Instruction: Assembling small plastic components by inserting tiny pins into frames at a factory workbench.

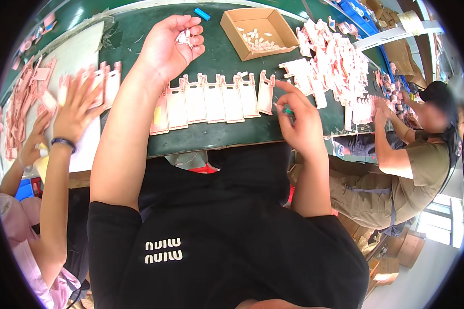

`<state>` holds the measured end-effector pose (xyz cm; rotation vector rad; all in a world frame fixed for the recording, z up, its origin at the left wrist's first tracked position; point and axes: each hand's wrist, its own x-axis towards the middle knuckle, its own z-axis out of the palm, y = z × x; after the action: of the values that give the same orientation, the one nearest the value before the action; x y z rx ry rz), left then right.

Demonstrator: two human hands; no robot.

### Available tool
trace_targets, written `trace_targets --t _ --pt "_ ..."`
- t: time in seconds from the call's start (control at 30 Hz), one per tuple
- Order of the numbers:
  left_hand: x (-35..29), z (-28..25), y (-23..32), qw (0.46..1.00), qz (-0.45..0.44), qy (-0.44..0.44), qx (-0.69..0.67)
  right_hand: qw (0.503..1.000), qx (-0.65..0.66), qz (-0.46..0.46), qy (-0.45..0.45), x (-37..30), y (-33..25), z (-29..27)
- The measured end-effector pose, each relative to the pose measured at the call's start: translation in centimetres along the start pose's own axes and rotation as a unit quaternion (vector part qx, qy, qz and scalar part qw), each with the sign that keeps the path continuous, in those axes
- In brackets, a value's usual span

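On our dark green flat tabletop (pixel 216 136) sat one open brown cardboard box (pixel 258 19). Nearer us lay seven visible flat pale-pink plastic panels (pixel 213 103) with notched tops: six overlapping, one apart at right. We judged them light and stiff, their tabs fragile, best held by the long edges. Our right hand (pixel 300 123) bent beside the separate panel; we couldn't tell its grip. Our left hand (pixel 160 51) curled around several small white pieces (pixel 184 38), too jumbled to count.
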<state>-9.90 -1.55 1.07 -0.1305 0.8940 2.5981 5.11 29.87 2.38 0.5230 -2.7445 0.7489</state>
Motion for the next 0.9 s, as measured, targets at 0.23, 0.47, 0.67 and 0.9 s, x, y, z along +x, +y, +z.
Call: trace_targets --t 0.23,0.47,0.67,0.9 --pt "0.7 -1.6 0.0 0.999 -0.018 -0.034 -0.027 0.995 -0.004 0.06 -0.085 0.1 1.3 0.7" --pt "0.0 -0.1 -0.6 1.0 -0.024 0.0 -0.004 0.992 -0.02 0.014 -0.121 0.9 3.0 -1.3" --pt "-0.1 0.2 -0.9 1.0 0.0 -0.003 0.012 0.981 -0.026 -0.057 -0.185 2.8 3.2 -1.8" --pt "0.5 -1.0 -0.8 1.0 -0.014 -0.021 0.003 0.992 0.031 -0.053 -0.113 3.3 2.8 -1.7"
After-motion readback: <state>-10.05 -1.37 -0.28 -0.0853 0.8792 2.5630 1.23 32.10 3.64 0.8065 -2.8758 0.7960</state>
